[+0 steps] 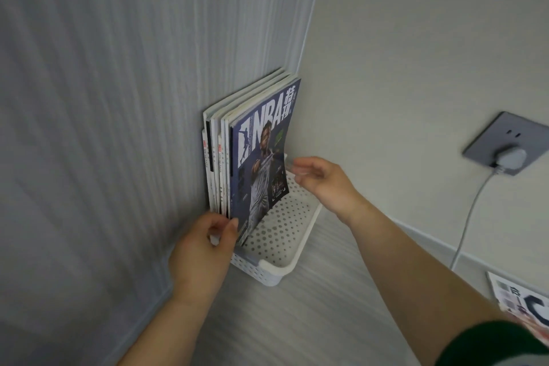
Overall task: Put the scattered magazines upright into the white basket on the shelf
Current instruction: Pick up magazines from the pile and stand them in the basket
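Near right: one loose magazine (523,303) lies flat on the shelf (326,321), partly hidden by the right forearm, and is not yet filed.

Left hand (202,255) pinches the near bottom corner of the NBA magazine (261,157). This fronts the stack (215,157), which stands upright at the left end of the basket (292,266) and leans on the left wall.

Right hand (323,179), farther off, has its fingers loosely spread and blurred, just beside that cover's right edge; contact cannot be told.

Risk: only the perforated floor shows to the stack's right, so nothing props it there. On a careless release the thin covers would likely slump or fan rightward. The basket looks light, and a push could slide it.
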Demonstrator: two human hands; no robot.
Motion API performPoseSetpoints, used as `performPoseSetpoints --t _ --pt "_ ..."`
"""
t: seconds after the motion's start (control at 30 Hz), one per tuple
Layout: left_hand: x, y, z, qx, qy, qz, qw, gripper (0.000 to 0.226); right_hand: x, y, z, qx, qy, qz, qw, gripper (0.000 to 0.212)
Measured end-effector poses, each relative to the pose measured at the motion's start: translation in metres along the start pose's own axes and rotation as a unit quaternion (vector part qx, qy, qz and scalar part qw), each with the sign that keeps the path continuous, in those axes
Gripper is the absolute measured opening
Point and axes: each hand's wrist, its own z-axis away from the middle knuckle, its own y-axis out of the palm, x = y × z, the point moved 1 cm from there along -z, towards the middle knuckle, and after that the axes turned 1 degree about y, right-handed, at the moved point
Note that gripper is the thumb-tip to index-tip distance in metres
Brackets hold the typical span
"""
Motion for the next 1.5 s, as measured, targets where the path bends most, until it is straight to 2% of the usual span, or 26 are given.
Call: performPoseSetpoints --t 0.07,0.13,0.23,0.37,0.57,0.7,0.87,0.93,1.0,1.03,1.13,1.23,1.33,1.5 --pt "-0.011 -0.003 0.008 0.016 0.025 0.018 0.999 0.032 -0.005 -0.014 0.021 -0.010 0.011 0.013 1.000 0.021" --pt "-0.025 0.000 0.023 0.066 0.064 0.034 0.995 0.031 -0.013 -0.030 0.047 -0.022 0.028 0.019 0.999 0.015" --pt "-0.047 0.013 0.056 0.156 0.110 0.047 0.980 0.033 -0.034 -0.058 0.095 -0.076 0.056 0.003 0.996 0.016" --pt "-0.059 0.041 0.104 0.243 0.112 0.080 0.960 0.034 -0.081 -0.100 0.169 -0.172 0.106 -0.042 0.978 0.022" --pt "-0.070 0.095 0.190 0.351 0.085 0.062 0.931 0.041 -0.155 -0.170 0.289 -0.344 0.207 -0.006 0.916 0.016" --pt "-0.083 0.132 0.250 0.421 0.118 -0.001 0.900 0.039 -0.202 -0.210 0.370 -0.421 0.261 0.046 0.868 0.012" --pt "-0.099 0.177 0.312 0.462 0.163 -0.054 0.870 0.043 -0.241 -0.259 0.436 -0.428 0.317 0.204 0.821 0.025" --pt "-0.103 0.195 0.330 0.474 0.192 -0.071 0.856 0.038 -0.254 -0.272 0.449 -0.383 0.343 0.280 0.811 0.033" --pt "-0.105 0.213 0.344 0.482 0.217 -0.106 0.842 0.023 -0.269 -0.278 0.458 -0.318 0.369 0.328 0.810 0.043" --pt "-0.105 0.223 0.348 0.488 0.236 -0.132 0.830 0.025 -0.278 -0.279 0.461 -0.298 0.372 0.341 0.810 0.046" --pt "-0.108 0.252 0.360 0.518 0.319 -0.227 0.761 0.052 -0.298 -0.279 0.468 -0.291 0.359 0.373 0.805 0.050" --pt "-0.120 0.284 0.361 0.499 0.362 -0.326 0.716 0.066 -0.306 -0.279 0.468 -0.298 0.345 0.378 0.806 0.050" --pt "-0.131 0.315 0.364 0.486 0.389 -0.397 0.675 0.070 -0.313 -0.280 0.470 -0.296 0.343 0.378 0.807 0.050" --pt "-0.143 0.355 0.368 0.465 0.446 -0.467 0.605 0.056 -0.316 -0.279 0.470 -0.295 0.343 0.372 0.810 0.051"
